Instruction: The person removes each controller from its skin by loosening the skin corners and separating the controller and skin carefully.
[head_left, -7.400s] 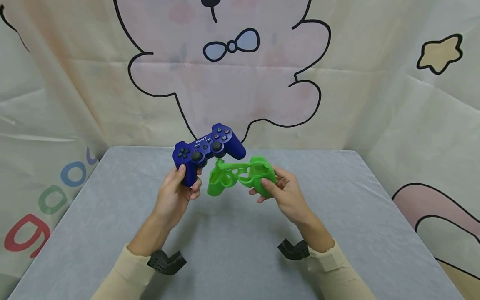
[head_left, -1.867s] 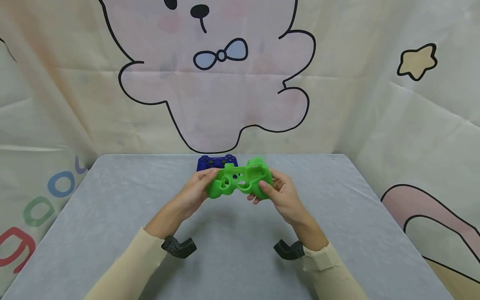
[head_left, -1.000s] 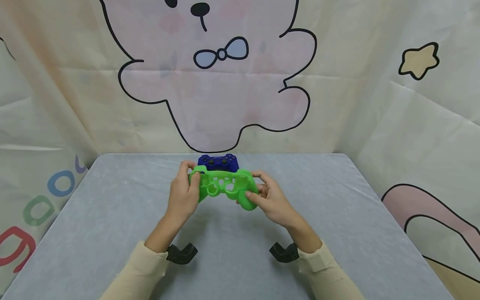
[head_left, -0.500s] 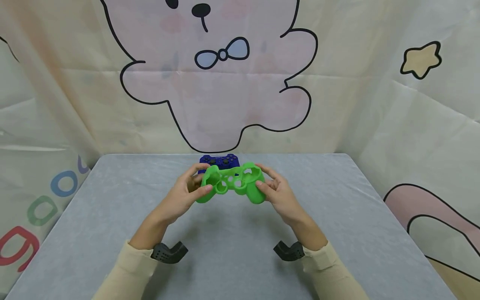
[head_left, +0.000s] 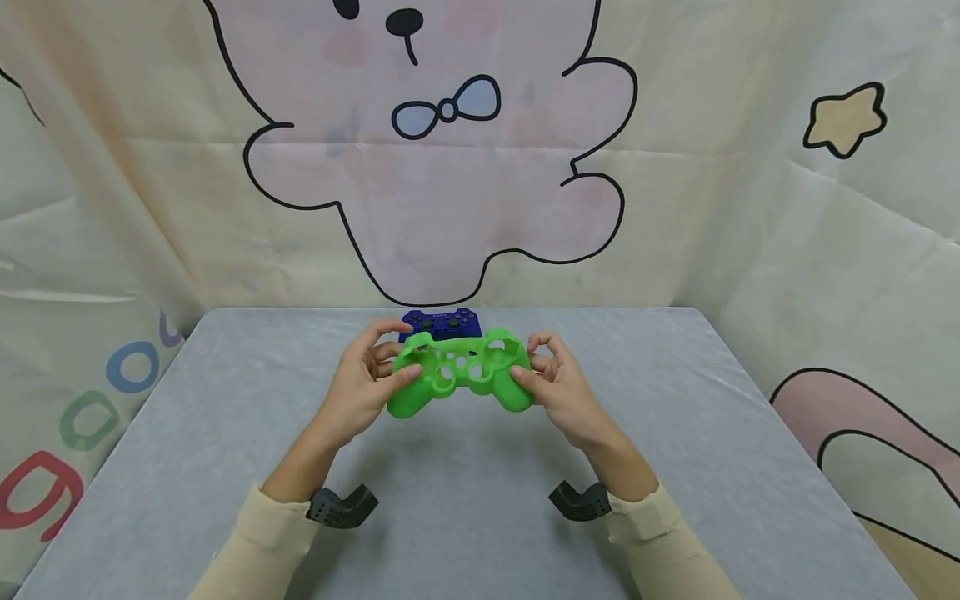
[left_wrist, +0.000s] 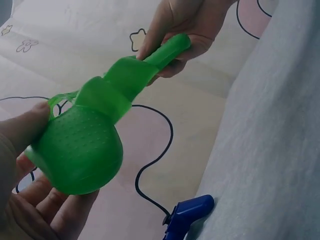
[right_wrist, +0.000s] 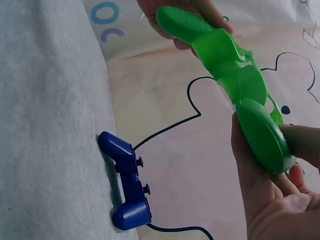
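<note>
A green silicone controller cover [head_left: 459, 344], with cut-outs for sticks and buttons, is held up over the table by both hands. My left hand [head_left: 358, 379] pinches its left grip, thumb on the front and fingers behind. At the other end my right hand [head_left: 564, 393] holds the right grip between thumb and fingers. The left wrist view shows fine raised dots on the cover's left grip [left_wrist: 82, 145]. Behind it, a blue game controller [head_left: 442, 323] lies on the table, its lower part hidden by the cover; the right wrist view shows the controller [right_wrist: 131, 185] from the side.
A grey cloth covers the table [head_left: 465, 517], whose far edge runs close behind the blue controller. A printed curtain [head_left: 675, 208] hangs at the back and both sides. Dark wrist cameras [head_left: 343, 507] sit at both cuffs.
Over the whole span, the blue controller has gone from my left hand to the table's far side. Lately my left hand has shifted its hold on the cover, which now sits more level.
</note>
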